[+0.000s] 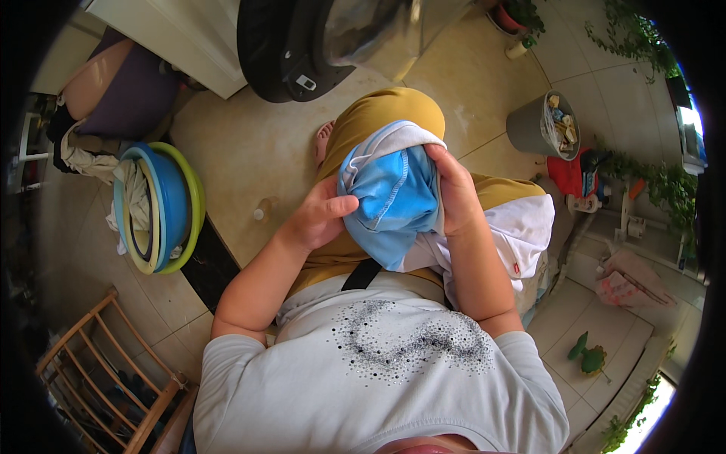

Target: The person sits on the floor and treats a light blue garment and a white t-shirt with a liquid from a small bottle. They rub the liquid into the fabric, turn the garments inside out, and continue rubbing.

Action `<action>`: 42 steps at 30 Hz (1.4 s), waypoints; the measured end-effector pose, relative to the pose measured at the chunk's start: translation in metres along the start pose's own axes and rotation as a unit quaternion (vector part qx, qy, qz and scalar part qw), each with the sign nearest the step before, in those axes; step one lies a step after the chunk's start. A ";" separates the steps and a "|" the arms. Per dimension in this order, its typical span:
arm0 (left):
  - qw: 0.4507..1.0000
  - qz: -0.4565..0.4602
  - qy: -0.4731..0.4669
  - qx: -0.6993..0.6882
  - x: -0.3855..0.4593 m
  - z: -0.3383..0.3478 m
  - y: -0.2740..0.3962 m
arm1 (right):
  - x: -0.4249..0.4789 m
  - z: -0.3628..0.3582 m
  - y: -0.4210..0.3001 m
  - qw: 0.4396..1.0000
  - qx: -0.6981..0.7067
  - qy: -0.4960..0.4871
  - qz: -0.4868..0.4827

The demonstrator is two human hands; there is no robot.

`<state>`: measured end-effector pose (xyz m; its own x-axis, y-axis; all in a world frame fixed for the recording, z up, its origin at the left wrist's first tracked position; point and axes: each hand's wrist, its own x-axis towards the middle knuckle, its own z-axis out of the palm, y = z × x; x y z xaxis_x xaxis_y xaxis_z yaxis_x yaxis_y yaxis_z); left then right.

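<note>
Over my lap, a blue cloth garment with a white band along its upper edge is held between both hands. Its inner side with a pale seam faces up. My left hand grips the left side, the thumb lying on top of the cloth. On the other side, my right hand holds the edge by the white band, thumb over it and fingers hidden beneath. A white cloth with a small red tag lies across my right thigh, under my right forearm. My trousers are mustard yellow.
Nested plastic basins holding cloth stand at left, near a purple container. A black appliance with a clear part is ahead. A grey waste bin stands ahead right. A wooden rack is at lower left, potted plants at right.
</note>
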<state>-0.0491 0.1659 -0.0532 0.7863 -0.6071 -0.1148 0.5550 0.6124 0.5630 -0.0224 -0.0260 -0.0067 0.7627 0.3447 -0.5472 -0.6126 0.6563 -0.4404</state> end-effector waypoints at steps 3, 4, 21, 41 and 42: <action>0.998 0.032 0.037 0.040 0.000 0.007 0.007 | 0.000 0.002 0.000 0.999 -0.007 -0.044 0.008; 0.995 0.038 0.050 0.079 0.001 0.006 0.010 | 0.001 0.002 0.000 0.999 -0.013 -0.046 0.008; 0.982 0.077 0.154 0.080 0.033 0.007 0.008 | 0.008 0.003 0.000 0.999 -0.005 -0.017 0.031; 0.704 0.400 0.188 0.556 0.008 0.014 0.018 | 0.006 0.005 -0.003 0.995 0.025 -0.083 0.053; 0.651 0.439 0.177 0.594 0.002 0.024 0.018 | 0.006 0.005 -0.003 0.993 0.034 -0.095 0.058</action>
<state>-0.0437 0.1635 -0.0236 0.7885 -0.0043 0.6150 -0.5867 -0.3054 0.7501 -0.0148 -0.0224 -0.0050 0.7172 0.5368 -0.4444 -0.6881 0.6467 -0.3292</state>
